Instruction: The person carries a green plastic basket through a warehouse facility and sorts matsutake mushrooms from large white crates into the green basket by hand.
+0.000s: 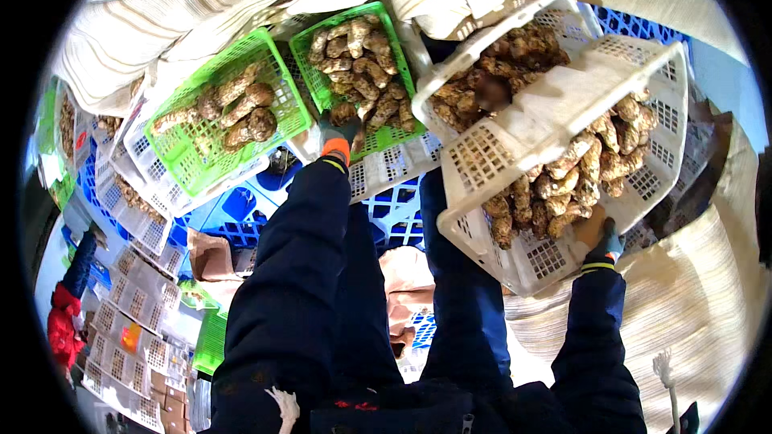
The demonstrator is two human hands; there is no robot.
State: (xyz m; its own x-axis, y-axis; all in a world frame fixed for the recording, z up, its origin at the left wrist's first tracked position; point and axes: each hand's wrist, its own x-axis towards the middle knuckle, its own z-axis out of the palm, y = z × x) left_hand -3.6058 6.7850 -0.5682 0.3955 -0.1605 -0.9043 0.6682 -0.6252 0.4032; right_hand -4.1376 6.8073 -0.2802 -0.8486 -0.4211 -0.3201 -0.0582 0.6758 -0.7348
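Observation:
My left hand (pixel 334 135), in a dark glove with an orange cuff, reaches over the near edge of a small green basket (pixel 402 56). Its fingers close round a knobbly brown root-like piece (pixel 344 112), partly covered by the hand. Similar brown-and-cream pieces fill this basket. On the right, my gloved right hand (pixel 609 243) grips the near right wall of a tilted white crate (pixel 547 272), beside a smooth tan patch. Several lumpy pieces (pixel 575 185) lie heaped in that crate. Most fingers of the right hand are hidden by the wall.
A larger green basket (pixel 281 84) with several pieces rests on a white crate at left. Another white crate (pixel 583 20) holds more pieces behind the tilted one. Striped cloth (pixel 161 24) drapes the far side. Stacked crates and a person in red (pixel 63 325) are far left.

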